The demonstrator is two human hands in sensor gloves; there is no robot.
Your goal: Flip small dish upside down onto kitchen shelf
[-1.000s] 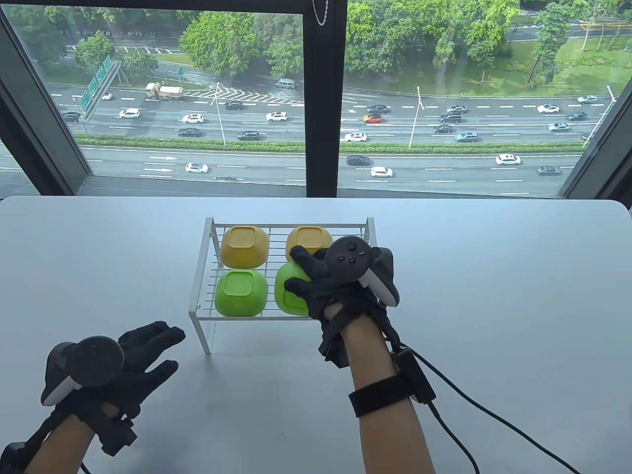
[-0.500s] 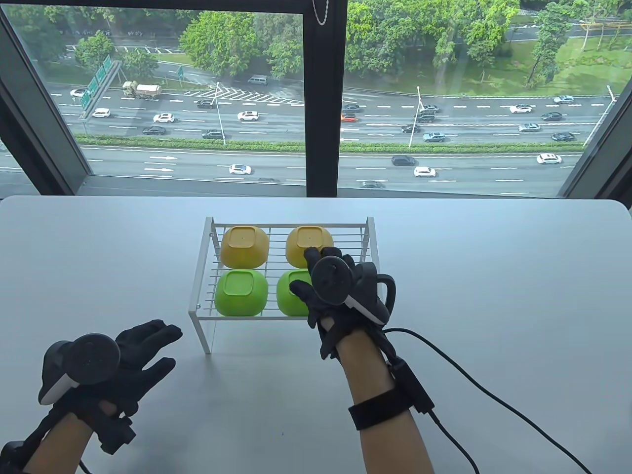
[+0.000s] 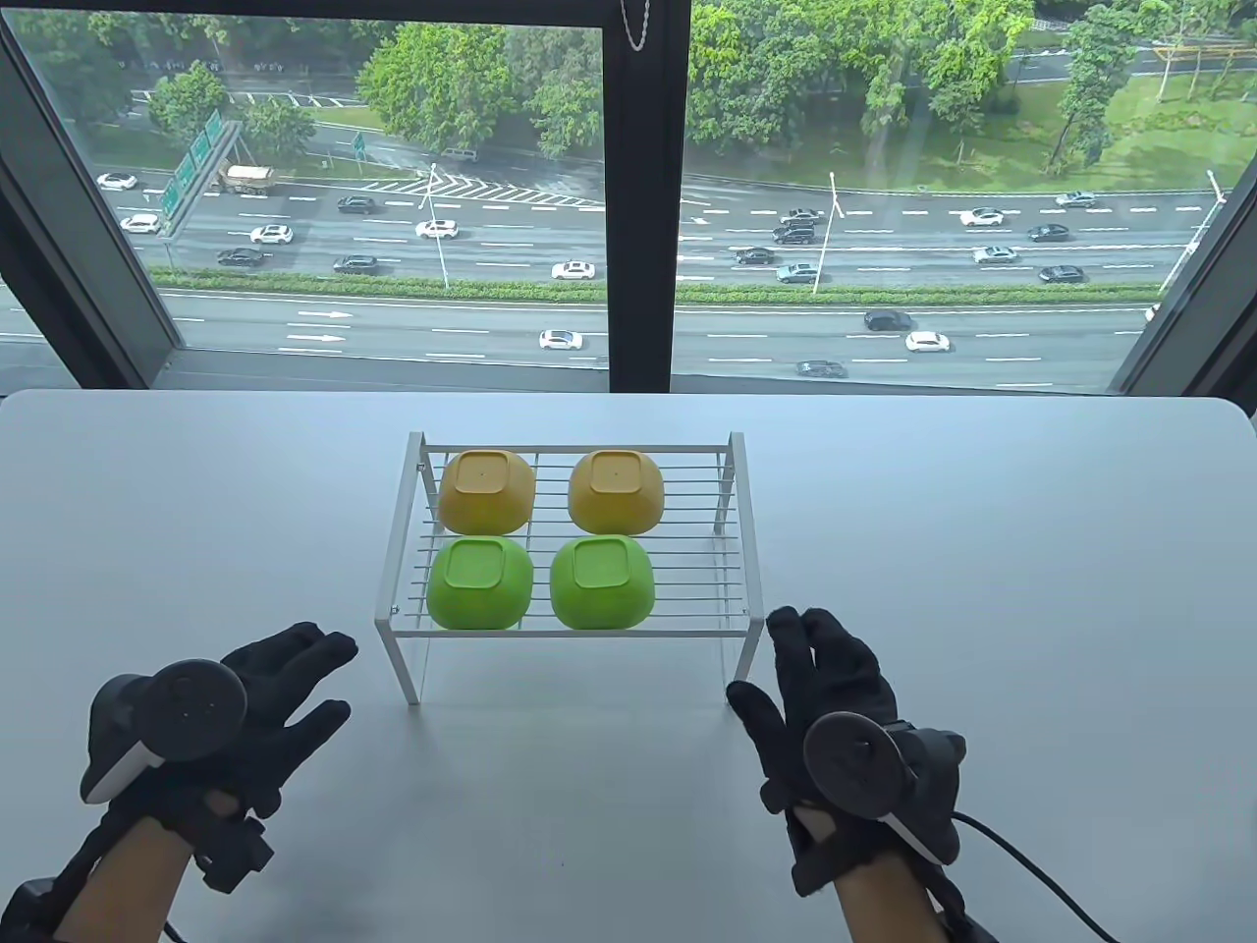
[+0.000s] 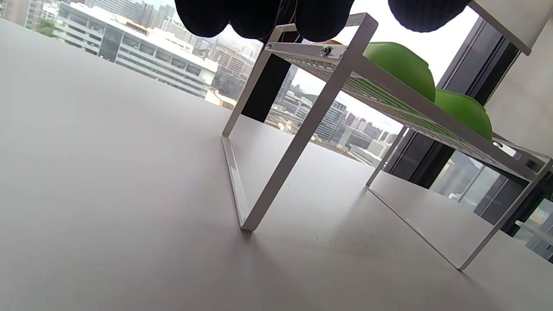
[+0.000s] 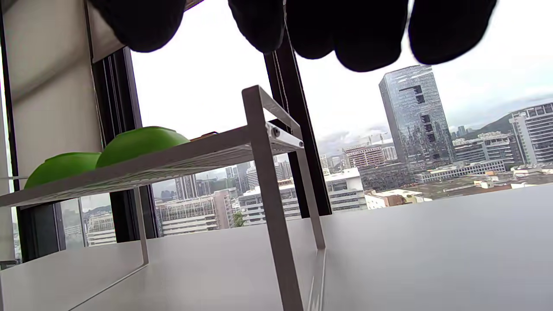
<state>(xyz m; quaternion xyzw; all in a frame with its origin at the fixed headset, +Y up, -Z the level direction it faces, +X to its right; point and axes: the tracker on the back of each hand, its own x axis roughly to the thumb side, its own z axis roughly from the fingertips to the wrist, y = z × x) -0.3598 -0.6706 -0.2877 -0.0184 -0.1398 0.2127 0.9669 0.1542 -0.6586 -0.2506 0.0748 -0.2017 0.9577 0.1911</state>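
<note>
A white wire kitchen shelf [image 3: 727,629] stands mid-table. Four small dishes sit upside down on it: two yellow at the back [image 3: 486,490] [image 3: 616,489], two green at the front [image 3: 480,581] [image 3: 602,581]. My right hand [image 3: 795,668] is open and empty over the table, near the shelf's front right leg. My left hand [image 3: 304,678] is open and empty, left of the shelf's front left leg. The left wrist view shows the shelf [image 4: 302,134] from below with the green dishes [image 4: 402,65]; the right wrist view shows the shelf [image 5: 268,172] and green dishes [image 5: 138,142].
The white table [image 3: 982,550] runs to a large window with a dark frame post [image 3: 643,196] behind the shelf. A black cable [image 3: 1031,869] trails from my right wrist at the bottom right.
My right hand let go of the front right green dish, now upside down on the shelf, and drew back toward me and to the right. My left hand barely moved.
</note>
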